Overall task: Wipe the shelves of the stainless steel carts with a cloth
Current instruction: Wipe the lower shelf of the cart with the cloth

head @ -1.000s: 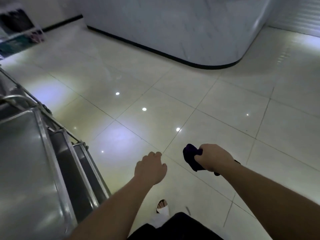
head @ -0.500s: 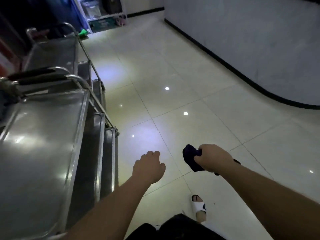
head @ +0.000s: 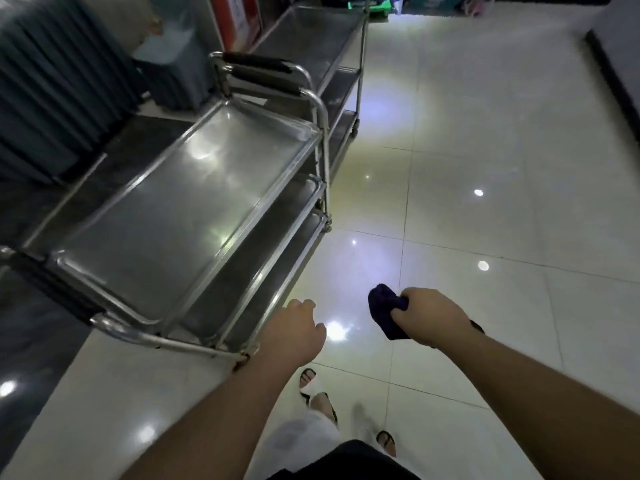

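Head view: right hand [head: 427,317] grips one dark cloth [head: 384,311], held over tiled floor [head: 485,133]. Left hand [head: 294,332] loosely curled, holds nothing, near cart corner. Two steel carts: near cart [head: 180,216], three shelves; far cart [head: 311,36] behind it.

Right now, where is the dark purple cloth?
The dark purple cloth is bunched in the right hand, lower centre of the head view, above the tiled floor and right of the nearest stainless steel cart, not touching it.

Both bare forearms reach forward toward twelve o'clock. The left hand [head: 294,329] hangs loosely curled, holding nothing. At its three o'clock, the right hand [head: 427,318] grips a bunched dark cloth [head: 382,311].
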{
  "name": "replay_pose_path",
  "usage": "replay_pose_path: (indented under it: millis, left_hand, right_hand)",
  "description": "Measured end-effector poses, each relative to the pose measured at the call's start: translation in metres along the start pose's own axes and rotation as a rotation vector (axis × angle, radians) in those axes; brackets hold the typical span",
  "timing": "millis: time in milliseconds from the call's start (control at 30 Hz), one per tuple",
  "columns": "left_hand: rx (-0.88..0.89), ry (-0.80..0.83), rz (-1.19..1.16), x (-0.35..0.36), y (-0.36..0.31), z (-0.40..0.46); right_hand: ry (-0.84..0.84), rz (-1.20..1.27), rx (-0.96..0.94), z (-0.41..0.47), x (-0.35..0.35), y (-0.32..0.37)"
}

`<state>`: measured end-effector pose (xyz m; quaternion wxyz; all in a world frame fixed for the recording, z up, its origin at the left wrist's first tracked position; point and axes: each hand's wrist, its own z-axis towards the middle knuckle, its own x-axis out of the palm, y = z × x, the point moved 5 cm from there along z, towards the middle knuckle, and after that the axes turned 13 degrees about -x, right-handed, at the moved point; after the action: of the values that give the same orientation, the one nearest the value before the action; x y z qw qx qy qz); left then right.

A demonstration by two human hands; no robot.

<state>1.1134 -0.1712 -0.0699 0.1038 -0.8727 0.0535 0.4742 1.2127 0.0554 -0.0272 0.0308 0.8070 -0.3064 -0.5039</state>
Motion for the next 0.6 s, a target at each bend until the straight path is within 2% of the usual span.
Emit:
replay_pose_path:
  millis: [367, 600]
  left_hand:
    - [-0.160, 0.008, -0.100, -0.040, 0.068, 0.090]
    - [-0.374, 0.008, -0.270, -0.043, 0.119, 0.113]
  right_hand:
    - [0.121, -0.166, -0.192, 0.136, -0.010, 0.111]
    - [0.246, -0.259, -0.427, 0.199, 0.015, 0.177]
